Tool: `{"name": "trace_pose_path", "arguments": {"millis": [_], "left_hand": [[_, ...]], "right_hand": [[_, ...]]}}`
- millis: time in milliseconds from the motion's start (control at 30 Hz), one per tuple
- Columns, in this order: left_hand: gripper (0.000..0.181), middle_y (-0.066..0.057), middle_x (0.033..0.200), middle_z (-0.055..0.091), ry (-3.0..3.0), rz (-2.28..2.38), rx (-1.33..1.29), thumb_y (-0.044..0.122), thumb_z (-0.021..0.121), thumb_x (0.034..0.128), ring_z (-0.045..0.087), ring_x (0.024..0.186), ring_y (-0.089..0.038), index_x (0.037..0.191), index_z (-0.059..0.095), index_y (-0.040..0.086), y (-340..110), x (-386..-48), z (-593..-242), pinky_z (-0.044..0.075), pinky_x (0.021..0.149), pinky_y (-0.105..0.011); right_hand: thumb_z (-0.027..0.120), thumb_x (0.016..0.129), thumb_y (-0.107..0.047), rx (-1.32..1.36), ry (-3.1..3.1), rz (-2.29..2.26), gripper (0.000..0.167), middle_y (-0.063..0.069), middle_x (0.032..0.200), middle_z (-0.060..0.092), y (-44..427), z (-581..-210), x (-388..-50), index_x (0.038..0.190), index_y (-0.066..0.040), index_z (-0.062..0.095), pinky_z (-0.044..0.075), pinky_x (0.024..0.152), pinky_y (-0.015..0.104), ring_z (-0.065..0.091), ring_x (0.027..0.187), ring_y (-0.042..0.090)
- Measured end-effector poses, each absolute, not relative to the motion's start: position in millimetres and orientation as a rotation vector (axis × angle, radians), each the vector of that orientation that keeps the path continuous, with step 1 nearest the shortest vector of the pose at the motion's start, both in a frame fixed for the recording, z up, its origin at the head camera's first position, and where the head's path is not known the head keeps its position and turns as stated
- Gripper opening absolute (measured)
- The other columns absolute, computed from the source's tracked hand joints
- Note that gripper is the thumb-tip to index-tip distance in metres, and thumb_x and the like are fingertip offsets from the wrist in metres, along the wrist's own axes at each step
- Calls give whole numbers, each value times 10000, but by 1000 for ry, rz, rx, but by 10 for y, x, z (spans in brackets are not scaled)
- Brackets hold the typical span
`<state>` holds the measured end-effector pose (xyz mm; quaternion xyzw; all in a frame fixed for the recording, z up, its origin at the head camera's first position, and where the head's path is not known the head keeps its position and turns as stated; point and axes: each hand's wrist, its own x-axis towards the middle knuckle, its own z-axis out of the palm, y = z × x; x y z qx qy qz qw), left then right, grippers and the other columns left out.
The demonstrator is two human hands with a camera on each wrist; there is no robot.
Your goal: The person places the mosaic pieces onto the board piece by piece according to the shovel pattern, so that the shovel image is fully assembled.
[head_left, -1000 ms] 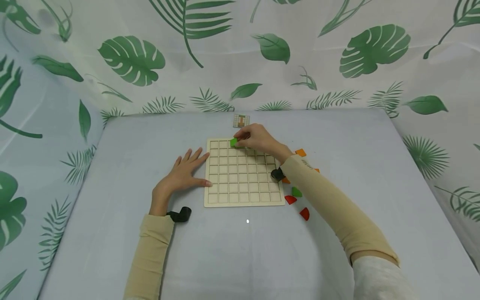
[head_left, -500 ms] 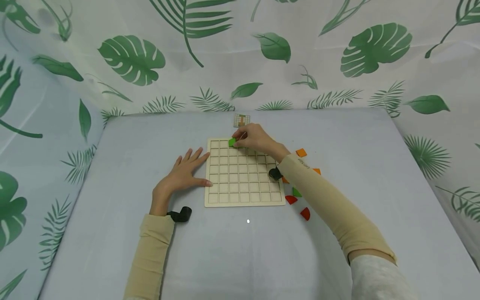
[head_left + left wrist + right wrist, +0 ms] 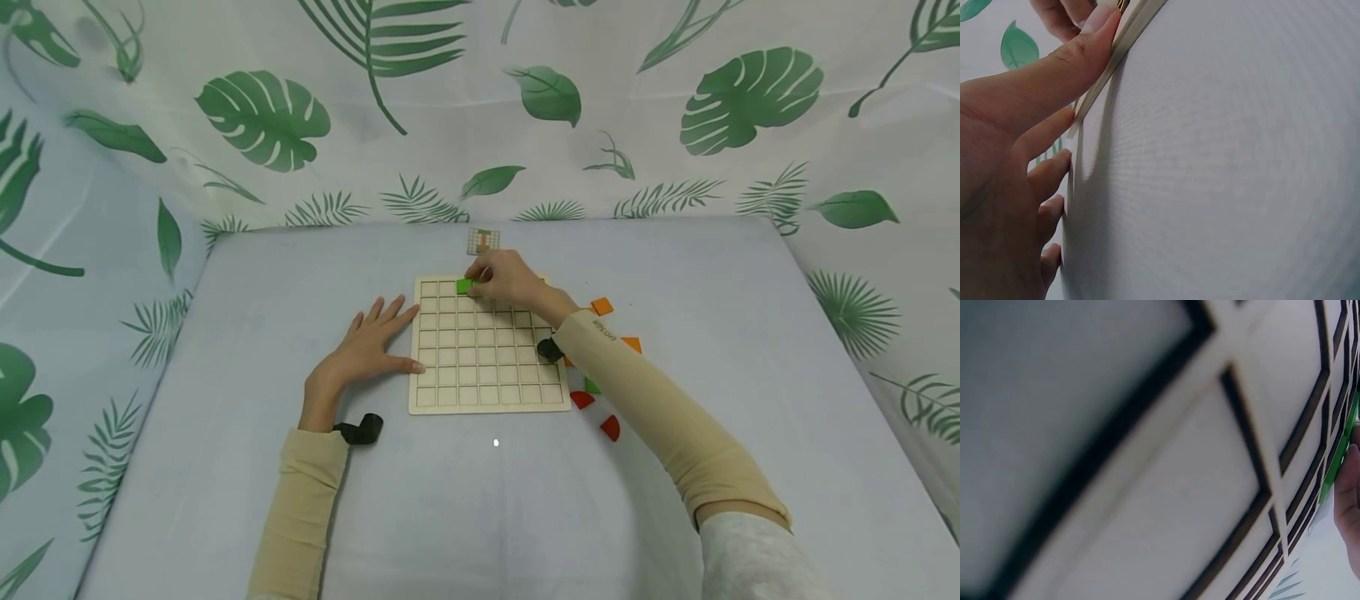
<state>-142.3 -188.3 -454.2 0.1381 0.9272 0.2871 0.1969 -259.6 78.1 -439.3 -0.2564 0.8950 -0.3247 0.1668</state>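
Observation:
A pale wooden grid board (image 3: pixel 487 407) lies flat in the middle of the table. At its far row, a square green tile (image 3: pixel 464 287) lies nearly flat over a cell left of the middle. My right hand (image 3: pixel 512 279) pinches the tile's right side between thumb and fingers. In the right wrist view, a green edge (image 3: pixel 1335 465) shows beside the fingertips (image 3: pixel 1349 494), against the grid. The left hand (image 3: pixel 365 343) has its fingers spread on the board's left side, thumb on the rim. Thumb (image 3: pixel 1100 37) and board edge (image 3: pixel 1125 40) meet in the left wrist view.
A small pattern card (image 3: pixel 483 241) lies beyond the board. Right of it are orange tiles (image 3: pixel 602 306), another green piece (image 3: pixel 592 385) and red quarter-round pieces (image 3: pixel 611 427), partly hidden by the right sleeve (image 3: pixel 660 400). A leaf-printed cloth (image 3: pixel 450 125) rises behind the table.
The green tile has shifted slightly left and tipped from slanted to nearly flat on the far row, with the right hand following. The left hand stays in place.

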Motion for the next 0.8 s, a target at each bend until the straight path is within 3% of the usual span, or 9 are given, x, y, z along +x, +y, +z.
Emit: {"name": "trace_pose_path", "arguments": {"millis": [800], "left_hand": [[1015, -130, 1739, 62, 2598, 808, 394, 455, 798, 873, -79, 1598, -391, 1657, 223, 165, -1879, -1419, -4548, -78, 1263, -625]], "right_hand": [[749, 942, -112, -829, 2571, -861, 335, 176, 1258, 713, 801, -4406, -2609, 1254, 8, 715, 576, 940, 419, 683, 1097, 314]]}}
